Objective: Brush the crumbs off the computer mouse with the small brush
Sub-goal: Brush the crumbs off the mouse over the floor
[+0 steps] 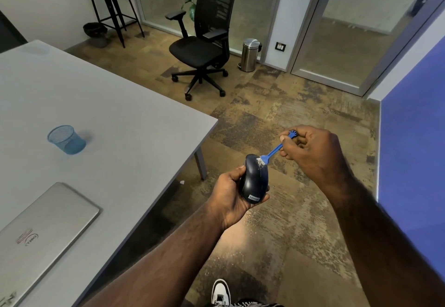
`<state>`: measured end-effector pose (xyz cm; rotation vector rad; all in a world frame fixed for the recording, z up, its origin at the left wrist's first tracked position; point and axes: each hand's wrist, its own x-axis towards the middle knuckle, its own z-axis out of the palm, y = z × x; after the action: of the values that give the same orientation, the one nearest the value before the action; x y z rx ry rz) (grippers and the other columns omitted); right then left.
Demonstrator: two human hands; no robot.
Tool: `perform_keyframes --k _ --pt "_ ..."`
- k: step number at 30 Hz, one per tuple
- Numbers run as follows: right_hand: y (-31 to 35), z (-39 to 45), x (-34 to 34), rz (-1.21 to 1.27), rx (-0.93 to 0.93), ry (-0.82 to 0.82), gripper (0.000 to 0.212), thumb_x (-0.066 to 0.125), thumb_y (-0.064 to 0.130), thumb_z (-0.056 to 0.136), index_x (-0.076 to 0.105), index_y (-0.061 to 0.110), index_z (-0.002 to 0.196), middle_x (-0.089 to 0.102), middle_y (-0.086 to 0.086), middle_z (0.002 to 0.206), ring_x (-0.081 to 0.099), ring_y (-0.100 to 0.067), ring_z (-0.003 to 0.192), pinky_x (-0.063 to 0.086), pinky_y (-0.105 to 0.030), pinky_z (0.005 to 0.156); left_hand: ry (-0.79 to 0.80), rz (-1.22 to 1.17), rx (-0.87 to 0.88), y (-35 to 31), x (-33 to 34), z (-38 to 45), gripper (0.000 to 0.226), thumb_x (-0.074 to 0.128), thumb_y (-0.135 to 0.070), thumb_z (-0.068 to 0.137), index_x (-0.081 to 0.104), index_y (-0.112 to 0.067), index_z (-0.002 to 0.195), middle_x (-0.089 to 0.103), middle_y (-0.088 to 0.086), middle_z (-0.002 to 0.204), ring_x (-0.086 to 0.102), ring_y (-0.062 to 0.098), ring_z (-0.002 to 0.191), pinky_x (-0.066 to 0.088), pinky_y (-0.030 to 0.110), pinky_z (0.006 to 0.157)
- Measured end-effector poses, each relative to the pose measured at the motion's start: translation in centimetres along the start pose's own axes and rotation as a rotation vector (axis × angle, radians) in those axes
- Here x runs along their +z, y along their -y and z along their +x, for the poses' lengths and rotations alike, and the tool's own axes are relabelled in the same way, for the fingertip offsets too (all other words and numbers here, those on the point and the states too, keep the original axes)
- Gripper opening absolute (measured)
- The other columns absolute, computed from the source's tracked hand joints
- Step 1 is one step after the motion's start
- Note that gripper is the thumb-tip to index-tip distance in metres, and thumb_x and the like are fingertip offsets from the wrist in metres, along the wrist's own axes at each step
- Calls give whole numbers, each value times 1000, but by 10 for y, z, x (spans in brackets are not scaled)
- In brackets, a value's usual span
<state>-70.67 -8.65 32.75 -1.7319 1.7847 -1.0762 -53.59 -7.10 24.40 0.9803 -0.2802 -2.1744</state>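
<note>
My left hand grips a dark blue computer mouse from below and the left, holding it over the floor to the right of the table. My right hand pinches the handle of a small blue brush. The brush's white bristles rest on the mouse's far end, near the wheel, where pale crumbs or dust cling. A few light specks run down the middle of the mouse's top.
A grey table fills the left, carrying a blue mesh pen cup and a closed silver laptop. Beyond stand a black office chair, a steel bin and a stool. A blue partition rises on the right.
</note>
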Motion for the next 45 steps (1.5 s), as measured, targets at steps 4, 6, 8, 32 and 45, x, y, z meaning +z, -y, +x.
perform_keyframes --k 4,6,8,32,45 --pt "1 0 -1 -2 -1 -3 13 66 18 93 75 11 101 72 3 72 73 -8 65 63 -35 67 1 -1 1 1 0 -1 41 39 -32 98 59 -8 124 68 18 98 64 33 87 55 40 72" --pt "4 -2 -2 -33 -24 34 12 66 18 93 75 12 99 72 6 71 72 -5 64 63 -32 66 -4 0 5 1 0 -1 41 38 -32 99 59 -7 124 68 18 98 64 34 87 55 40 72" --pt "4 -2 -3 -64 -37 30 11 66 19 93 74 14 99 72 4 72 72 -8 65 63 -37 67 -11 3 5 1 0 -1 42 39 -32 98 58 -7 126 67 19 100 65 34 87 56 40 71" --pt "5 -5 -4 -27 -22 31 8 67 17 92 73 21 93 72 5 69 72 -6 62 63 -36 66 -10 9 8 2 -1 -2 42 38 -32 98 58 -7 125 68 18 99 64 34 87 56 40 71" --pt "0 -3 -1 -34 -36 -25 11 66 21 93 75 17 99 72 -2 73 73 -23 68 62 -48 64 -24 0 -4 0 -1 -3 42 39 -33 98 60 -4 122 68 19 100 65 35 88 56 41 72"
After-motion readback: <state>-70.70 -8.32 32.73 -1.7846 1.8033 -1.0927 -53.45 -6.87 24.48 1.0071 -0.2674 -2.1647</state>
